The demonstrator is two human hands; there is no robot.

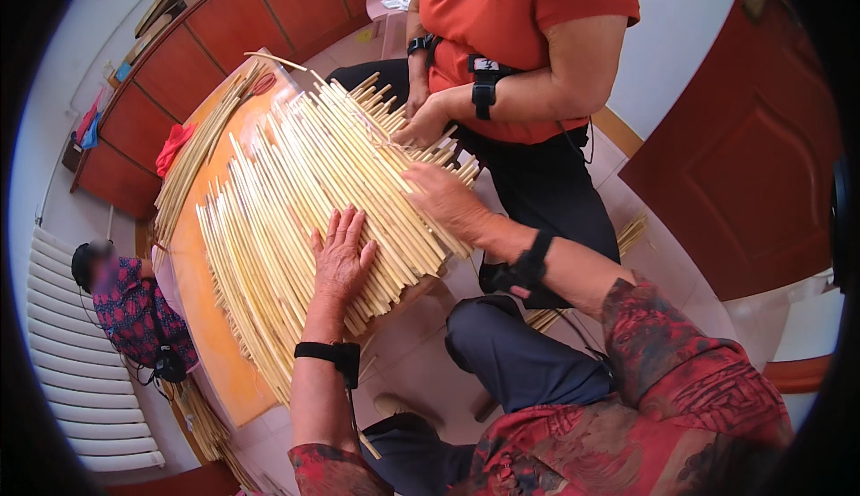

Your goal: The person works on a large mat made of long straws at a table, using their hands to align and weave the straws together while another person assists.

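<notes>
A mat of straight pale straw-coloured stalks lies side by side across an orange board on a table. My left hand rests flat on it near the middle, fingers stretched out. At the mat's right side, my right hand is bent with fingers curled at the stalks, just below a co-worker's hands; whether it holds a stalk or cord is unclear. The co-worker in red grips at the mat's upper right edge with a hand.
Loose stalks, scissors and a red cloth lie on the table's far side. A seated person is at left by a radiator. Wooden cabinets stand behind; a door is at right.
</notes>
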